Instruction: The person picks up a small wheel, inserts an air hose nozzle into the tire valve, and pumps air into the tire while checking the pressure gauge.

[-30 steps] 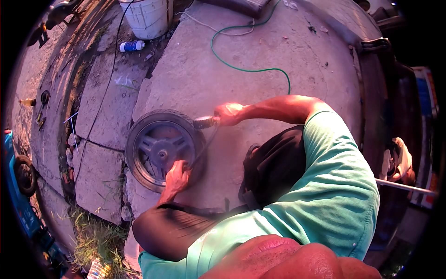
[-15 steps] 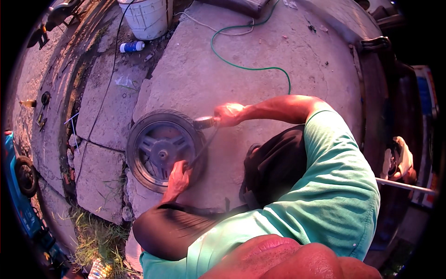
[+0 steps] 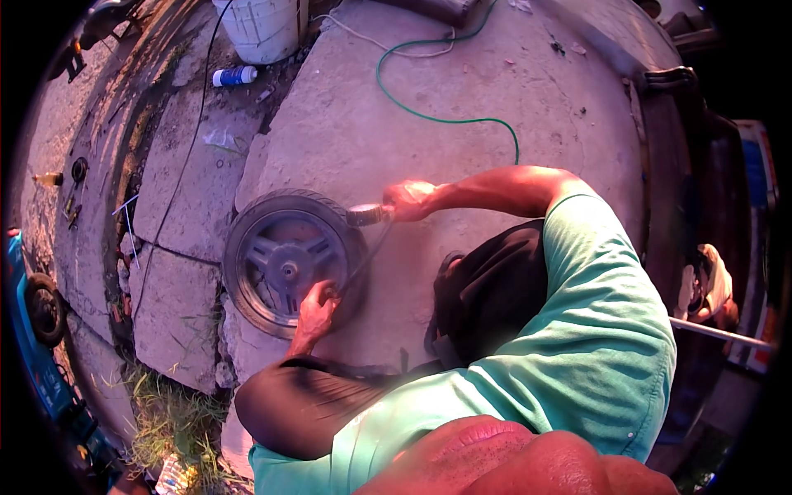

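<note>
A spoked motorcycle wheel [image 3: 285, 270] with a black tyre lies flat on the concrete. To its right my right hand [image 3: 407, 201] is closed around what looks like a tyre inflator [image 3: 365, 215], its drum-shaped gauge end over the tyre's upper right edge. From it a dark thin hose [image 3: 370, 257] slants down across the tyre to my left hand. My left hand [image 3: 318, 305] is closed at the rim's lower right, pinching the hose end; its fingertips partly hide the contact point.
A green hose [image 3: 445, 120] curves over the concrete [image 3: 569, 124] and passes out of sight behind my right arm. A white bucket [image 3: 261, 31] and blue-and-white bottle [image 3: 235, 76] are at the upper left. Grass [image 3: 177, 412] grows lower left. My bent knees flank the work.
Both hands keep nearly the same place at the wheel. The right hand and the inflator's gauge end have shifted very slightly. The view has moved a little.
</note>
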Demonstrator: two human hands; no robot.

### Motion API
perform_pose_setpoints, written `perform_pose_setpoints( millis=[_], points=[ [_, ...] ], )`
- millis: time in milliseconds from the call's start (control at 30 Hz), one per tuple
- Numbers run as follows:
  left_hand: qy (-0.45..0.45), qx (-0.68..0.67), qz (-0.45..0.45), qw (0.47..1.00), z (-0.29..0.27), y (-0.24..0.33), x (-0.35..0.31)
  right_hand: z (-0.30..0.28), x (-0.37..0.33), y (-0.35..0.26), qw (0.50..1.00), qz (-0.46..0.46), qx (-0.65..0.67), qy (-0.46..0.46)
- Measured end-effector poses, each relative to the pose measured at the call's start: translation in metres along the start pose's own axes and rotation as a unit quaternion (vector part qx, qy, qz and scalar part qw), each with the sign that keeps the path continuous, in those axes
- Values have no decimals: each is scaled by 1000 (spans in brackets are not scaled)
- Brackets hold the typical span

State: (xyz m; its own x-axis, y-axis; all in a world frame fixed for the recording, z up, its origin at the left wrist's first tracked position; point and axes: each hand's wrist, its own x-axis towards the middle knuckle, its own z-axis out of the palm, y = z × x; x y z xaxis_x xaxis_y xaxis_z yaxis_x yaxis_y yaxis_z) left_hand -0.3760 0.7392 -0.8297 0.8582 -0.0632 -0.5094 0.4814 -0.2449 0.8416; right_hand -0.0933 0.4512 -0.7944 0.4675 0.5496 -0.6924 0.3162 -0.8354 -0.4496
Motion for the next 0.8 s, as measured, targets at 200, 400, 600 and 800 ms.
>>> perform_pose_setpoints(
  millis=[200,400,600,800],
  points=[
    [14,15,11,1000,-1,4,0,4,1,2,1000,-6,-7,6],
    [28,30,3,999,0,5,-2,4,-2,-2,1000,-9,-19,17],
    [16,13,-9,1000,-1,0,-2,2,-6,-7,999,-18,-36,26],
    [9,7,16,1000,-2,-8,0,1,-7,-7,999,-13,-35,20]
  ],
)
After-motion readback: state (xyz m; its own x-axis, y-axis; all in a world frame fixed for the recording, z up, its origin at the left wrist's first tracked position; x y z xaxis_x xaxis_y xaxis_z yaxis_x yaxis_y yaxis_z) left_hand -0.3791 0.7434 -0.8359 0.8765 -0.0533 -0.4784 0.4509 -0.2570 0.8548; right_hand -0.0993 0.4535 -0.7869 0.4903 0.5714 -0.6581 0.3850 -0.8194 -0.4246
